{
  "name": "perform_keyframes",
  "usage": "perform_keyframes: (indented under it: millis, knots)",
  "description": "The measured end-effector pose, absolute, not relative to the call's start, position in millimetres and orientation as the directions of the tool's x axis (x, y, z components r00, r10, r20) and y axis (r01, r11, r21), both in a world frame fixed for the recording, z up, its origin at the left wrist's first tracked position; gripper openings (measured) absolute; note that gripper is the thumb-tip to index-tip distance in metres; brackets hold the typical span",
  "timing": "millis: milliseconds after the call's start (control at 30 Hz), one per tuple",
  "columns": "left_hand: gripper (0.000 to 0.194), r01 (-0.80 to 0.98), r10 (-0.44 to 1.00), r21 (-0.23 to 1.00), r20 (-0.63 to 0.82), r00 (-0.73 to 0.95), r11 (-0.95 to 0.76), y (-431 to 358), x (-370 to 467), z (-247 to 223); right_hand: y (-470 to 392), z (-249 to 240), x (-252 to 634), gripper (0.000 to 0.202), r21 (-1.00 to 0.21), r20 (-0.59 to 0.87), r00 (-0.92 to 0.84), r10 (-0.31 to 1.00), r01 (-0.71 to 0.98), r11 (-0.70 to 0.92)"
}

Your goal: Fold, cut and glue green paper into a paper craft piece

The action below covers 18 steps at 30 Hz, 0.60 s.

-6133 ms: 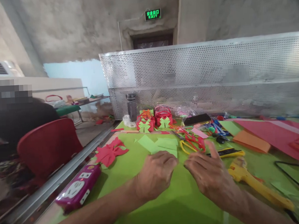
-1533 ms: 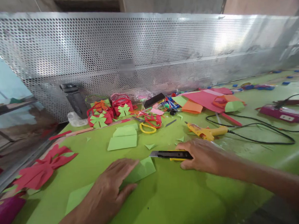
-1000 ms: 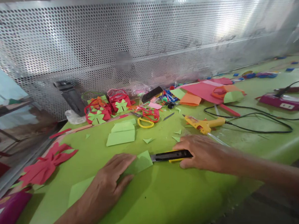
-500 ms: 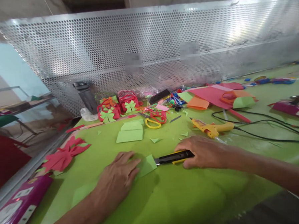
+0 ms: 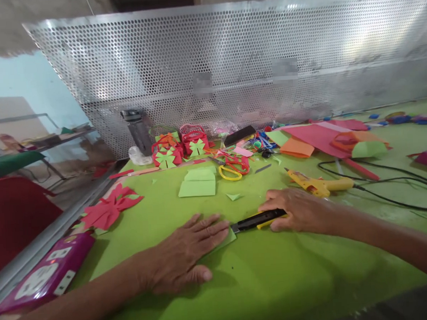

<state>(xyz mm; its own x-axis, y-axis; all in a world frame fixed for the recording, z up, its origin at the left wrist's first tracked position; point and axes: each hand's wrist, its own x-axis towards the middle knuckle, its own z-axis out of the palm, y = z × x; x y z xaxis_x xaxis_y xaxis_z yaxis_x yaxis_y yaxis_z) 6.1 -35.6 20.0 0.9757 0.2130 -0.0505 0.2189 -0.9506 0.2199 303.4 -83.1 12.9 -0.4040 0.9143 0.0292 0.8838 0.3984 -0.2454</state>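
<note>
Left hand (image 5: 191,254) and right hand (image 5: 298,212) are bare, wrists too; left forearm (image 5: 88,295) and right forearm (image 5: 382,237) uncovered to frame edge (creases visible at left finger joints).

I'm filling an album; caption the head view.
Left hand flat on green paper, right hand holding a utility knife.

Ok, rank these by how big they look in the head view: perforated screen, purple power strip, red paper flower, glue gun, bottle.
1. Perforated screen
2. Purple power strip, though nearness to the camera enlarges it
3. Red paper flower
Glue gun and bottle: too alike to rank, both smaller.
</note>
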Motion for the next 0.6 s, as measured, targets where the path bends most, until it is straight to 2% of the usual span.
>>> perform_keyframes:
  millis: [200,467,600]
  knots:
    - [0.066,0.250,0.212,0.318,-0.149,0.966,-0.915,-34.8,5.1,18.4,-90.4,17.9,301.7,0.025,-0.235,-0.070,-0.427,0.902,0.886,0.401]
    - [0.054,0.278,0.257,0.351,-0.107,0.960,-0.894,-36.9,3.9,15.7,-97.2,18.4,301.1,0.022,-0.212,-0.111,-0.405,0.908,0.902,0.376]
    - [0.051,0.282,0.247,0.362,-0.141,0.959,-0.889,-36.6,2.7,16.8,-103.5,18.1,299.5,0.022,-0.211,-0.111,-0.390,0.914,0.908,0.362]
